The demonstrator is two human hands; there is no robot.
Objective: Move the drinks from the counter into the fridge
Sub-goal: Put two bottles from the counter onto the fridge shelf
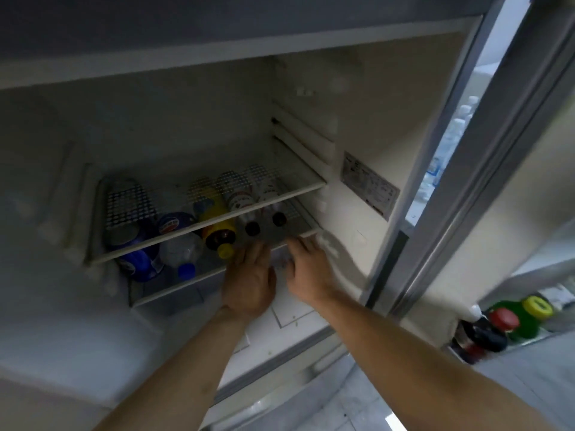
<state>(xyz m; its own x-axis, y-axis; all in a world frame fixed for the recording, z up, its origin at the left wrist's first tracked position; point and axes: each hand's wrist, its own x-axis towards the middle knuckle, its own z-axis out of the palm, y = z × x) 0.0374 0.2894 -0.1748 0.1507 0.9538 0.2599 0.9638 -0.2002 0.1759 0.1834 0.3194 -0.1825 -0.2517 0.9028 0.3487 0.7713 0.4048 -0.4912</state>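
Note:
The fridge stands open with two wire shelves. On the lower shelf [298,236] lie several drinks on their sides: a blue can [140,259], a clear bottle with a blue cap [183,253], a yellow bottle [217,231] and two dark-capped bottles [252,227]. My left hand [250,281] reaches to the front edge of that shelf, fingers fairly straight, holding nothing. My right hand [306,265] rests at the same edge further right, fingers touching the shelf rim, with nothing in it.
The upper wire shelf [217,209] hangs just above the drinks. The fridge door [485,169] is open at the right. Its lower rack holds a dark bottle with a red cap [485,334] and a green bottle with a yellow cap [529,315]. Water bottles [448,144] show behind the door gap.

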